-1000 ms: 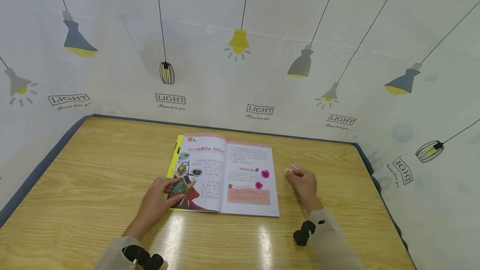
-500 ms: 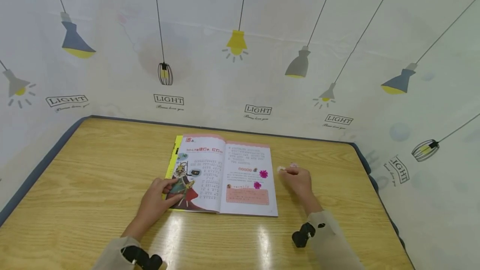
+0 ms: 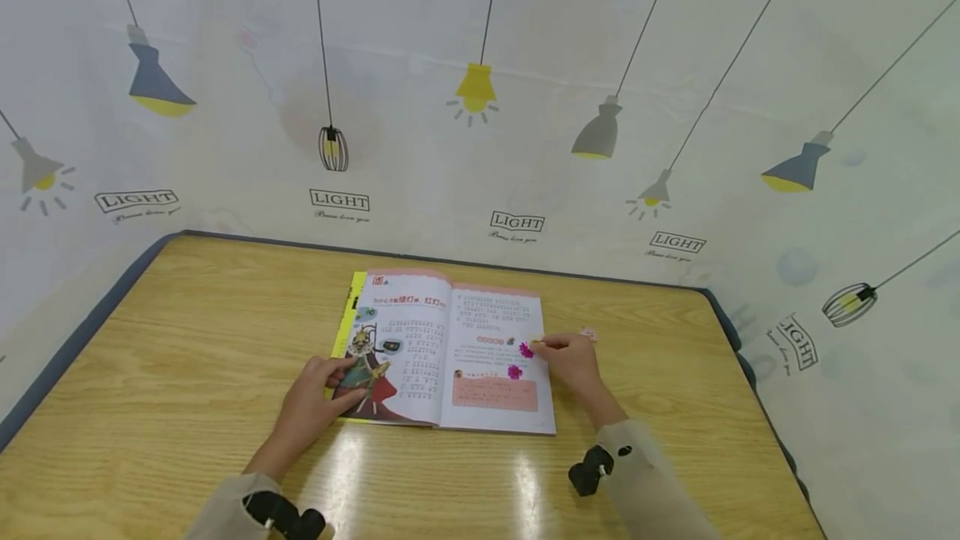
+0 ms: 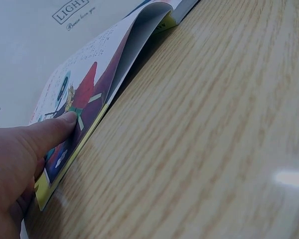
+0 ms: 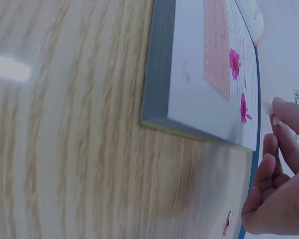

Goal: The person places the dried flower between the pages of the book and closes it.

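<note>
Lamp-print wall covering beyond the book, wood table under it. Open book: spine runs away from the person, spread lies crosswise.

Left hand at the book's left edge: thumb and forefinger spread, pressing on the left page's picture; other fingers mostly hidden, can't tell.

Right hand at the book's right edge, fingertips just over the margin. Thumb and forefinger pinch a small pale piece, maybe a petal; remaining fingers curl loosely below. Piece looks lifted off the page; contact unclear from here, and it's too small to read a long axis.

Two magenta flowers on the book's right page: upper flower right by the pinch, on its left; lower flower nearer the person. Right hand is clearly the nearer one to both.

Pale pink flower on the table, off the book's right side, behind the right hand.
</note>
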`<state>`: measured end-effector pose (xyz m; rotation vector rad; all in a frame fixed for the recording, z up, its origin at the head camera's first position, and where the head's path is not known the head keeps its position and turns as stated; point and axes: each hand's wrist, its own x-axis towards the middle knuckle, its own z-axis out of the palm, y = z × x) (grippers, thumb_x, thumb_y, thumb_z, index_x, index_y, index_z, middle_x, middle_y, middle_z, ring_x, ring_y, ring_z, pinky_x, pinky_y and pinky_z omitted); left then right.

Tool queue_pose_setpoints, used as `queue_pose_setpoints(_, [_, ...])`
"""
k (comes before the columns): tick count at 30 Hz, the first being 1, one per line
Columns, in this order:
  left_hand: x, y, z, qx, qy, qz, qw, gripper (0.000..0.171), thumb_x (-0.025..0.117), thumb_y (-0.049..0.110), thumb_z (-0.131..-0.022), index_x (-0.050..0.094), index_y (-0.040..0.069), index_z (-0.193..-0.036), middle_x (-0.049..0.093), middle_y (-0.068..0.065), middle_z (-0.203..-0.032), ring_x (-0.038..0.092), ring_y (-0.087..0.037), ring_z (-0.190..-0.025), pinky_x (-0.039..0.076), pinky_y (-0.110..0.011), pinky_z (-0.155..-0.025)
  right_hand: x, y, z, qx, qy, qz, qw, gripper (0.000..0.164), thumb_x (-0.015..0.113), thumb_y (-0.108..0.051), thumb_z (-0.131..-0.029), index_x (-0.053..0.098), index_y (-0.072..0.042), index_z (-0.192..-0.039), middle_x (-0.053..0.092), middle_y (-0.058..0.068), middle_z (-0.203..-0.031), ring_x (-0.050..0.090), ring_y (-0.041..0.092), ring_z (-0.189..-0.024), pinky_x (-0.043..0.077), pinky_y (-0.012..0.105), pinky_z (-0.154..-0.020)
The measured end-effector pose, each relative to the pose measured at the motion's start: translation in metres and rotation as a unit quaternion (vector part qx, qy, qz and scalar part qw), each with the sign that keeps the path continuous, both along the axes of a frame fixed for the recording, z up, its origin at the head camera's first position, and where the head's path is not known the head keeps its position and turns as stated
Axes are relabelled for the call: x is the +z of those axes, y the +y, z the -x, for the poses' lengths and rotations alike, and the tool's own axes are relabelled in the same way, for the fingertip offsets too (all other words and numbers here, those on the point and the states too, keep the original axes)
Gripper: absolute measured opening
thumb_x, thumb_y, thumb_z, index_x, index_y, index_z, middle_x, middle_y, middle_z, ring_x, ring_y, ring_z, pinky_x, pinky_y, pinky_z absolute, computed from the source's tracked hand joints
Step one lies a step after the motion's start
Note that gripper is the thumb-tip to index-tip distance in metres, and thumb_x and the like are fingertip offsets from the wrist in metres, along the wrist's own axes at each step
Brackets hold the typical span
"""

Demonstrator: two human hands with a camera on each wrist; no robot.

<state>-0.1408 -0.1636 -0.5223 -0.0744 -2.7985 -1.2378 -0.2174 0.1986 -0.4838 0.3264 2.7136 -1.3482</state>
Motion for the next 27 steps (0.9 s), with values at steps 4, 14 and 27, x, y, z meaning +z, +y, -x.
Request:
queue_pose_setpoints(4, [0.000, 0.000, -0.001, 0.001, 0.004, -0.001, 1.0000, 0.048, 0.077, 0.018, -0.077, 0.060, 0.001, -0.119, 0.048, -0.007, -0.091, 0.052, -0.020, -0.083, 0.045, -0.037, -0.072, 0.000, -0.011, 0.002, 0.003, -0.012, 0.012, 1.000, 0.030, 0.072, -0.021, -0.081, 0.069, 0.002, -0.100, 0.065, 0.014, -0.102, 0.055, 0.023, -0.088, 0.047, 0.032, -0.074])
queue_pose_setpoints(14, [-0.001, 0.000, 0.000, 0.002, 0.002, -0.001, 1.0000, 0.049, 0.077, 0.018, -0.077, 0.061, 0.002, -0.120, 0.048, -0.008, -0.092, 0.052, -0.021, -0.083, 0.045, -0.037, -0.073, -0.001, -0.034, 0.008, 0.053, -0.013, -0.028, 0.998, 0.022, 0.074, -0.018, -0.079, 0.071, -0.001, -0.094, 0.067, 0.008, -0.092, 0.057, 0.018, -0.079, 0.048, 0.031, -0.070])
queue_pose_setpoints(27, [0.000, 0.001, 0.001, 0.006, 0.002, 0.000, 1.0000, 0.049, 0.078, 0.018, -0.076, 0.061, 0.001, -0.119, 0.048, -0.007, -0.089, 0.051, -0.020, -0.081, 0.045, -0.037, -0.072, 0.008, -0.052, 0.017, 0.109, -0.046, -0.094, 0.989, 0.019, 0.075, -0.025, -0.078, 0.074, -0.009, -0.088, 0.068, 0.001, -0.086, 0.055, 0.013, -0.069, 0.042, 0.029, -0.064])
